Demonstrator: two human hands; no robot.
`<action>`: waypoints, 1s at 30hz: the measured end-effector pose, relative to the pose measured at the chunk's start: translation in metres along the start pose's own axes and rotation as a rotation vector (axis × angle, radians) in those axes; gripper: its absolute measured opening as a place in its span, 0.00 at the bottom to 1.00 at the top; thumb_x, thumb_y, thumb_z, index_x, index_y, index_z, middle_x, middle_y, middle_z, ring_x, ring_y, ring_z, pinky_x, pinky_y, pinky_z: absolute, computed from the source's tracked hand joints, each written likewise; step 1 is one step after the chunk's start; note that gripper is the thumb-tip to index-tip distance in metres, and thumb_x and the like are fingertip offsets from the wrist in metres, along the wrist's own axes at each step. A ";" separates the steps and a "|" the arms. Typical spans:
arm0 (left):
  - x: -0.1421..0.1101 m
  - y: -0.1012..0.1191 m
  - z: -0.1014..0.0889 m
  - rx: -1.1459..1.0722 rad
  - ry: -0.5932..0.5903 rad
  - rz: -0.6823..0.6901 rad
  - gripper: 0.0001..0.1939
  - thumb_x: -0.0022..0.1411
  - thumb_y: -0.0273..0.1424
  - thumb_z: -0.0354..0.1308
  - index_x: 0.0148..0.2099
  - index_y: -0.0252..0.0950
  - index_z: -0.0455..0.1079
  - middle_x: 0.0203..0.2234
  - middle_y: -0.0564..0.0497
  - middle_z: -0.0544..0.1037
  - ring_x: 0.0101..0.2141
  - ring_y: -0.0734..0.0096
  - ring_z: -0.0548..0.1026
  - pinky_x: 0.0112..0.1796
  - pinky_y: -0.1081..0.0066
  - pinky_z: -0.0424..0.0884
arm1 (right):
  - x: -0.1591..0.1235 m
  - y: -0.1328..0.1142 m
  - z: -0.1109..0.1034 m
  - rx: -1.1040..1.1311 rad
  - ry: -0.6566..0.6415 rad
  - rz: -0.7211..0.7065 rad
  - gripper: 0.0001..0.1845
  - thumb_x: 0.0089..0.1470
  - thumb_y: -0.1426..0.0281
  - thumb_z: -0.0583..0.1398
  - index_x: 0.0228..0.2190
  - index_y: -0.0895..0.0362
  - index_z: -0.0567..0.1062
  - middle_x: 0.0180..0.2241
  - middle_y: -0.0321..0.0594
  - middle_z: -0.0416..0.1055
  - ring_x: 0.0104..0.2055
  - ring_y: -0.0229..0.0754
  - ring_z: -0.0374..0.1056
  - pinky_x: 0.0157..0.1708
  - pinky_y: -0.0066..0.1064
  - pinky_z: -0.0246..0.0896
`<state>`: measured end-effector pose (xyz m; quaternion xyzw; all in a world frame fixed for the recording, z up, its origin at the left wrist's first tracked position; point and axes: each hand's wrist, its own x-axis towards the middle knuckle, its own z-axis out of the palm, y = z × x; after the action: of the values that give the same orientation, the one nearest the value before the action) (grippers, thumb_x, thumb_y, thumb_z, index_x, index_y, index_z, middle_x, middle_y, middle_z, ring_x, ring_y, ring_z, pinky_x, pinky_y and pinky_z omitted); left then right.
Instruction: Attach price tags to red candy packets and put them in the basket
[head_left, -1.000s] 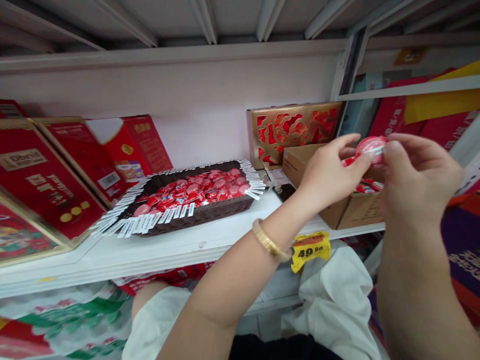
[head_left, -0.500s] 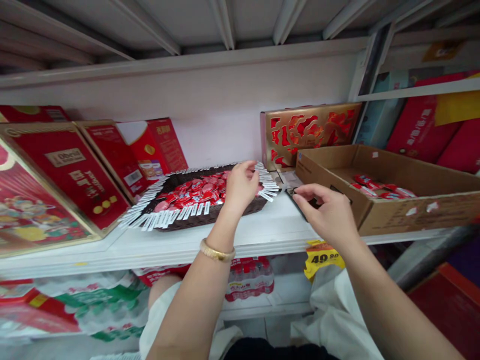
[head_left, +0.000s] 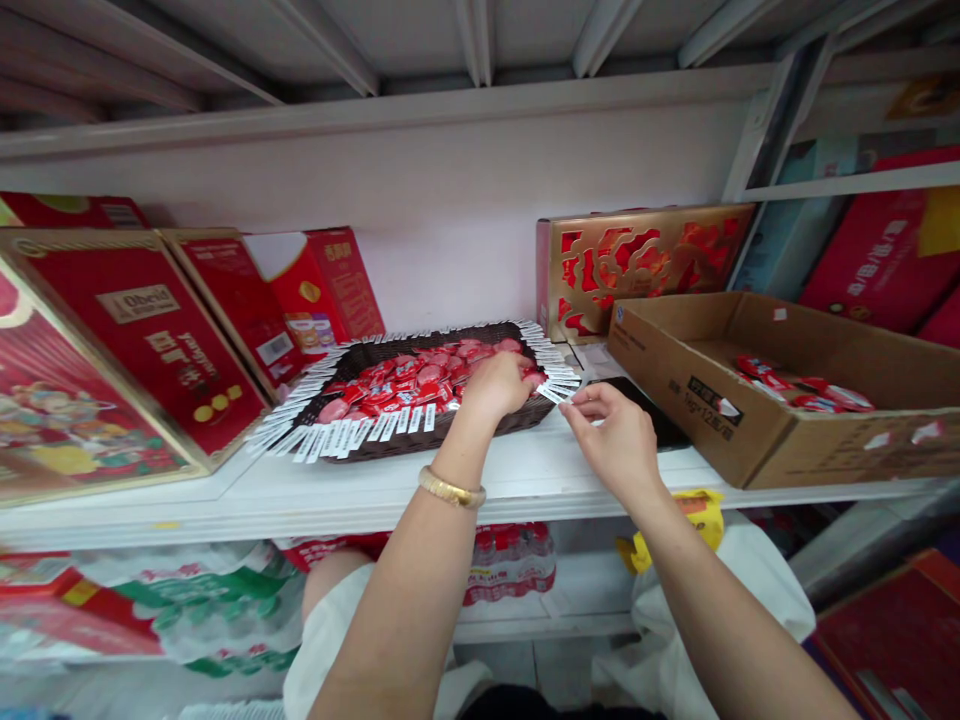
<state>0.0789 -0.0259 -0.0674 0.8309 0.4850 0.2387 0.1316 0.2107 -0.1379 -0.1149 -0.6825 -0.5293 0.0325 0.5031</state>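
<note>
A dark woven basket (head_left: 420, 440) sits on the white shelf, filled with small red-wrapped packets (head_left: 409, 375). White barcode labels (head_left: 352, 430) stick out all around its rim. My left hand (head_left: 499, 385), with a gold bracelet (head_left: 451, 488) at the wrist, reaches over the basket's right end. Its fingers are bent down among the packets, and what they grip is hidden. At the right rim my right hand (head_left: 611, 430) has thumb and forefinger pinched at the outer end of a white label (head_left: 556, 394).
Right of the basket lie a flat black object (head_left: 666, 420) and an open cardboard box (head_left: 750, 440) holding a few red packets. A gold gift box (head_left: 645, 260) stands behind. Red gift boxes (head_left: 142, 340) line the left. Bottled-drink packs (head_left: 510, 565) sit below.
My left hand has lowered into the packets at the basket's right end. My right hand has moved left to the rim and closed on a label there. The view has shifted slightly.
</note>
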 end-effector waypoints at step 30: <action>-0.115 0.038 -0.011 -1.218 0.050 -0.003 0.21 0.60 0.34 0.61 0.53 0.31 0.72 0.38 0.43 0.82 0.29 0.68 0.81 0.30 0.73 0.75 | -0.044 -0.006 -0.057 0.627 0.104 -0.076 0.08 0.51 0.64 0.66 0.32 0.55 0.80 0.27 0.38 0.76 0.27 0.39 0.68 0.28 0.30 0.64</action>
<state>0.0533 -0.1444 -0.0718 0.5997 0.2654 0.4925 0.5722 0.2206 -0.2091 -0.1041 -0.4748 -0.4920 0.1402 0.7161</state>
